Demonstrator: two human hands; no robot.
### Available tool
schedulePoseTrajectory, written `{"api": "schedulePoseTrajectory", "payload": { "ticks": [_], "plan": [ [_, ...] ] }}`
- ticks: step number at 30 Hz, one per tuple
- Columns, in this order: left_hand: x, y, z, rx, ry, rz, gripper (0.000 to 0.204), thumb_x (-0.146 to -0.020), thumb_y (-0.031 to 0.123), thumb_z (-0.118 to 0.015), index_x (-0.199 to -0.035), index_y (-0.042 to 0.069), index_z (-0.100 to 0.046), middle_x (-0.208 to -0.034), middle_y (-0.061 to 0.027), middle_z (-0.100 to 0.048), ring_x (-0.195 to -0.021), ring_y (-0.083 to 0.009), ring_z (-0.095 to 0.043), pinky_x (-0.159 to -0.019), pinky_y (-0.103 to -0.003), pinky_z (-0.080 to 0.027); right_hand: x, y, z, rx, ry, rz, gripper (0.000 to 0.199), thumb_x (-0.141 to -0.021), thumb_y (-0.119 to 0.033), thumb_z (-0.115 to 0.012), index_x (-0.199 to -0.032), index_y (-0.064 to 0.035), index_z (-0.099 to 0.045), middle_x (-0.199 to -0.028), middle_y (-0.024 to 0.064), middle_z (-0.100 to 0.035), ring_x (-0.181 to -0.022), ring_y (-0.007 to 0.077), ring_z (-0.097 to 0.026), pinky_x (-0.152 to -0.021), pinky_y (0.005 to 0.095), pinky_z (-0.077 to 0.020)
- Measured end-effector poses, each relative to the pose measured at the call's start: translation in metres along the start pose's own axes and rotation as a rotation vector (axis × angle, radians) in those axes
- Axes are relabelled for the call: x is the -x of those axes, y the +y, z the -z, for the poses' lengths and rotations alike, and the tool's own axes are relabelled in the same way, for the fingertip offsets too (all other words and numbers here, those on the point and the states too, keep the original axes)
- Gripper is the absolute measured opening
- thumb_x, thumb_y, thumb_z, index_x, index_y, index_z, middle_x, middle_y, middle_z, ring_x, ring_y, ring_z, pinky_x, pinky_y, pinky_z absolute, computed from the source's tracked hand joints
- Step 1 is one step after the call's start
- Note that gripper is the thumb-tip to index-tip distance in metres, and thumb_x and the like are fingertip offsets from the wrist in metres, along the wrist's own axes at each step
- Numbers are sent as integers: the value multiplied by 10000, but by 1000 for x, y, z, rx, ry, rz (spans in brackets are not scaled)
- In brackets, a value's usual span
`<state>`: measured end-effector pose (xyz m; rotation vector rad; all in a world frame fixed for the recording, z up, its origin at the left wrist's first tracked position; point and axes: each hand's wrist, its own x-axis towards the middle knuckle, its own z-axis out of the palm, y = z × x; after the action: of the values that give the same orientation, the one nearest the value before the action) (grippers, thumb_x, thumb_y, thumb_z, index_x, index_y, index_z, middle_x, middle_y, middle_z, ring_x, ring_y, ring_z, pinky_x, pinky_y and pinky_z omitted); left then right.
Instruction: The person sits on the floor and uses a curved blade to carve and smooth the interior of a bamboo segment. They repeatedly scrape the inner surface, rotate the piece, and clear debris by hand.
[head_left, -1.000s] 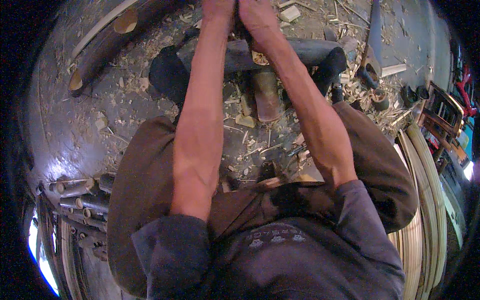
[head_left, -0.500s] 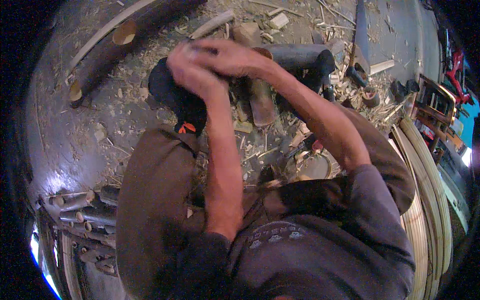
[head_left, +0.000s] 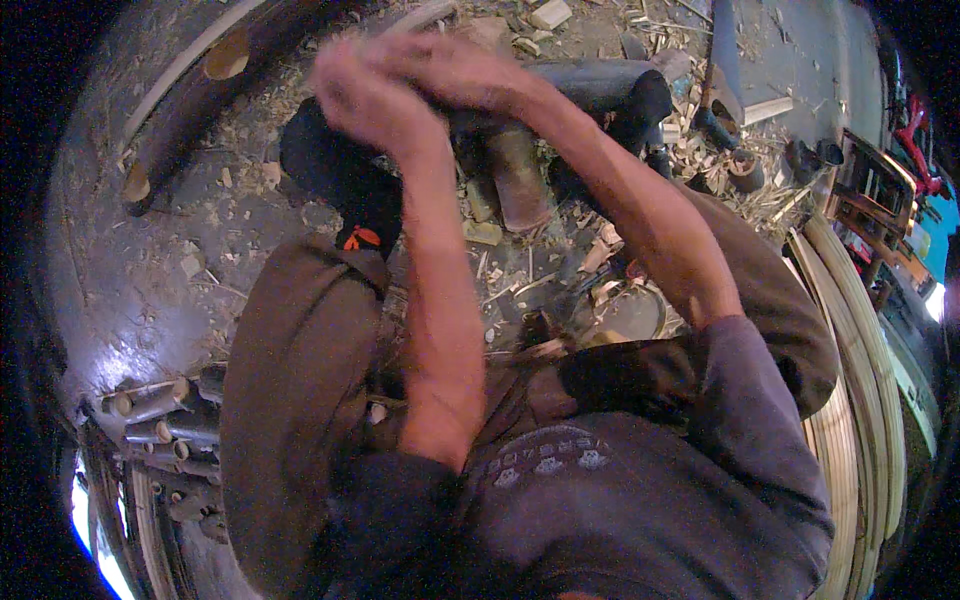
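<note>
My left hand (head_left: 365,105) and my right hand (head_left: 445,70) are together above my dark left shoe (head_left: 325,160), at the upper left of the middle. Both are smeared by motion, and their fingers overlap. Whether anything is between them I cannot make out. Below and right of the hands, a short brown bamboo piece (head_left: 520,180) lies on the floor between my feet. Behind it a dark grey bamboo pole (head_left: 585,85) lies crosswise, reaching toward my right foot (head_left: 645,105).
Wood chips (head_left: 690,150) litter the floor. A saw (head_left: 724,70) lies far right. At the far left is a long dark pole (head_left: 190,125) with a pale strip beside it. Cut tubes (head_left: 155,402) are stacked near left; long pale wooden strips (head_left: 850,330) stand at the right.
Both hands have moved together a little up and to the left in the picture. The whole view has also shifted slightly.
</note>
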<state>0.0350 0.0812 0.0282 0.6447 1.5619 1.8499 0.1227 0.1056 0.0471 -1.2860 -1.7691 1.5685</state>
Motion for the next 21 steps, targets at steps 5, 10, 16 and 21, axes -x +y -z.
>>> {"api": "schedulePoseTrajectory", "payload": {
  "ticks": [5, 10, 16, 21],
  "plan": [
    [5, 7, -4, 58, 80, 176, 310, -897, 270, -462, -933, -12, -584, -937, -101, -556, -877, -230, -533, -828, -356, -432, 3, -2, -2, -65, -75, -103, 532, -925, -466, -495, -1228, -33, -554, -1202, 86, -594, -1120, 172, -521, -1000, 301, -378],
    [-41, -29, -77, 80, -414, 265, 333, -916, 290, -460, -986, 7, -620, -945, -124, -616, -884, -231, -574, -815, -365, -448, -8, -19, 49, -85, 370, -310, 699, -892, -611, -409, -1312, -56, -474, -1267, 139, -530, -1172, 252, -471, -978, 351, -372],
    [-27, -64, -145, 8, -985, -144, 293, -931, 238, -485, -1001, -9, -626, -953, -122, -623, -859, -215, -579, -751, -352, -458, 15, -6, 51, -205, 968, -525, 798, -865, -697, -368, -1373, -84, -432, -1309, 179, -500, -1182, 303, -490, -945, 383, -382],
    [40, -52, -164, 16, -1671, 81, 346, -886, 313, -534, -1047, 22, -631, -1009, -135, -631, -921, -245, -585, -823, -374, -451, 59, 49, 45, -375, 1288, -12, 709, -917, -641, -311, -1331, -75, -416, -1236, 109, -501, -1123, 217, -481, -962, 338, -374]
  ]
}}
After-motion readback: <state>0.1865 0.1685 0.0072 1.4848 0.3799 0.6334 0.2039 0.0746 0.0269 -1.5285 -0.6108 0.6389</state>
